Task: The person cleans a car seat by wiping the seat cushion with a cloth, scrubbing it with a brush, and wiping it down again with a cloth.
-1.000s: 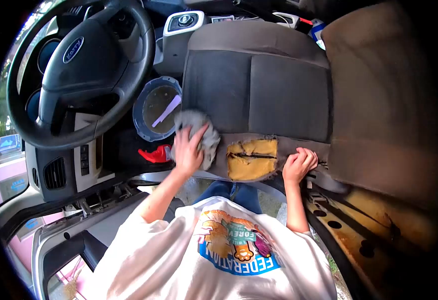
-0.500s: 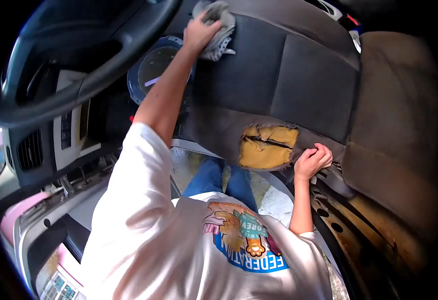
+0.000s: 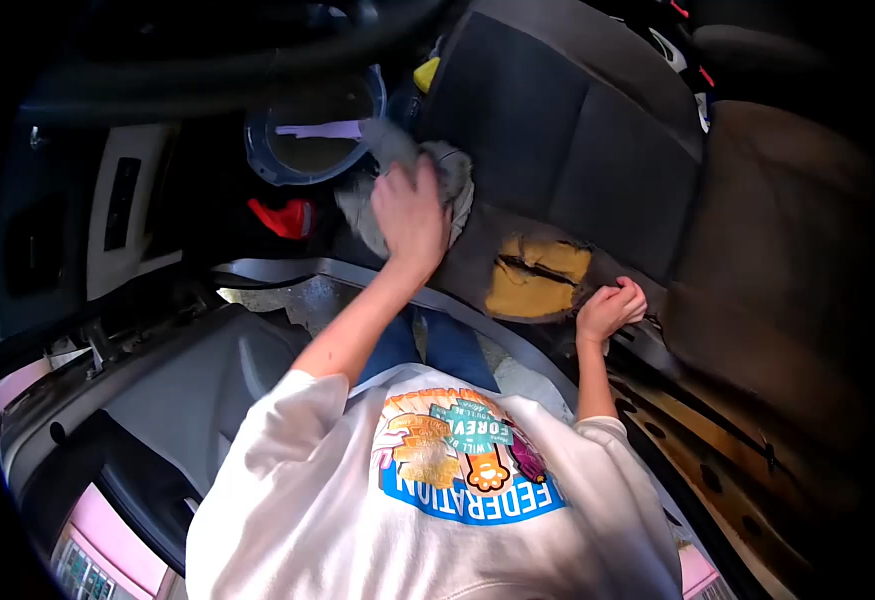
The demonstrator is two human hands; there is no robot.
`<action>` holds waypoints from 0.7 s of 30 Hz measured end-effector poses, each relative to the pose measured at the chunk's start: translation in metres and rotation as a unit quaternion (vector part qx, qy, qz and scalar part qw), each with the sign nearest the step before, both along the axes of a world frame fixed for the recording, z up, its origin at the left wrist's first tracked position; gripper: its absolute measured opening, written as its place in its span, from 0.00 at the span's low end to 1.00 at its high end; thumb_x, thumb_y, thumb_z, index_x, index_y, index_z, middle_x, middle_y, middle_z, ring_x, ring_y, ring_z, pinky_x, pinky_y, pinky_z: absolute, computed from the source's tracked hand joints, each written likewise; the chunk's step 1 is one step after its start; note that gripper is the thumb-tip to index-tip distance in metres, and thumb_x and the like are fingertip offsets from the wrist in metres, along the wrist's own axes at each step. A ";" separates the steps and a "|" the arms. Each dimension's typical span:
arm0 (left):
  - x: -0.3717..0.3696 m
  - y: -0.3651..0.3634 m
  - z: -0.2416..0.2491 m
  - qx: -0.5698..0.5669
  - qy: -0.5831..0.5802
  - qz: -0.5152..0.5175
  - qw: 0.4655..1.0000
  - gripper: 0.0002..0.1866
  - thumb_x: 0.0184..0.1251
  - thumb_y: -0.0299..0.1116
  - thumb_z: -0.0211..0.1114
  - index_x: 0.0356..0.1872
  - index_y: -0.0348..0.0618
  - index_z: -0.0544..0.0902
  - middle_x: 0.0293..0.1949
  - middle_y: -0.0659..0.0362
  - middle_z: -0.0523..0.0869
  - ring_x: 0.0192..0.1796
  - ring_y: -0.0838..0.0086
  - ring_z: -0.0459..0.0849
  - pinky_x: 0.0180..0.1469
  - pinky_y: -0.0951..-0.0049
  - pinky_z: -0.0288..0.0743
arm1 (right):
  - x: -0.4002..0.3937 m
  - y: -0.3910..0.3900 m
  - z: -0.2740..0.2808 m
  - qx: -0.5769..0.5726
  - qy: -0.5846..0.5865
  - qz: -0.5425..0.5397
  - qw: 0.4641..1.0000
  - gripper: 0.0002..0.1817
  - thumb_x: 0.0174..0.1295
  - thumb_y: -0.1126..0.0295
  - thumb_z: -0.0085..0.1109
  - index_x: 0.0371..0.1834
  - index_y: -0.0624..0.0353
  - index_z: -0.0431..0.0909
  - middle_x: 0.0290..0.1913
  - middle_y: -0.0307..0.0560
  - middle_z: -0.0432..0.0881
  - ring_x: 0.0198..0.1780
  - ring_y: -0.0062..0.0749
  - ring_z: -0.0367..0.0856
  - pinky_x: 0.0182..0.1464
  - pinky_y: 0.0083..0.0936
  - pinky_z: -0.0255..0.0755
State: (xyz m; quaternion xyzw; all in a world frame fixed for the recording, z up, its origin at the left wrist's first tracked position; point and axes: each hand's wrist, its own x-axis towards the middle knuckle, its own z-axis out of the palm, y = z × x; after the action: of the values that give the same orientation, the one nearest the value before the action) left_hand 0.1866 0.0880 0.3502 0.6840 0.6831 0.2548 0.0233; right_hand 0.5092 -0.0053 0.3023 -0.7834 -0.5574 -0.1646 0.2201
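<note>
My left hand (image 3: pixel 410 212) is closed on a grey cloth (image 3: pixel 455 175), bunched up and partly smeared by motion. It lies against the front edge of the dark car seat (image 3: pixel 518 110), beside a bucket. Yellow foam (image 3: pixel 533 290) shows through a torn patch in the side of the seat cushion. Just right of that tear, my right hand (image 3: pixel 612 310) rests at the cushion's edge with its fingers curled. What those fingers hold, if anything, is hidden.
A clear-sided bucket (image 3: pixel 254 148) of murky liquid stands in the footwell, with a lavender strip (image 3: pixel 323 130) across it. Near it are a red object (image 3: pixel 286 217) and a yellow object (image 3: pixel 426 75). The steering wheel (image 3: pixel 208 75) hangs above. The seat backrest (image 3: pixel 768 230) rises at right.
My left hand has brought the cloth from the far part of the seat back toward me, to its front edge. The view has shifted. My right hand stays at the cushion's edge.
</note>
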 end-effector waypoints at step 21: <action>0.004 0.247 -0.011 -0.029 -0.152 0.038 0.987 0.29 0.62 0.27 0.67 0.66 0.50 0.74 0.62 0.47 0.77 0.65 0.45 0.75 0.67 0.48 0.69 | 0.000 -0.003 0.002 0.000 0.020 0.019 1.000 0.09 0.62 0.78 0.51 0.45 0.59 0.74 0.50 0.52 0.73 0.57 0.52 0.70 0.64 0.53 0.58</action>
State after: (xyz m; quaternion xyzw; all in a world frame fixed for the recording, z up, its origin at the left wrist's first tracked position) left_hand 0.1909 0.3351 0.3395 0.6097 0.7043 0.3371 0.1367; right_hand 0.5096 -0.0083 0.3041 -0.7757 -0.5678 -0.1444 0.2345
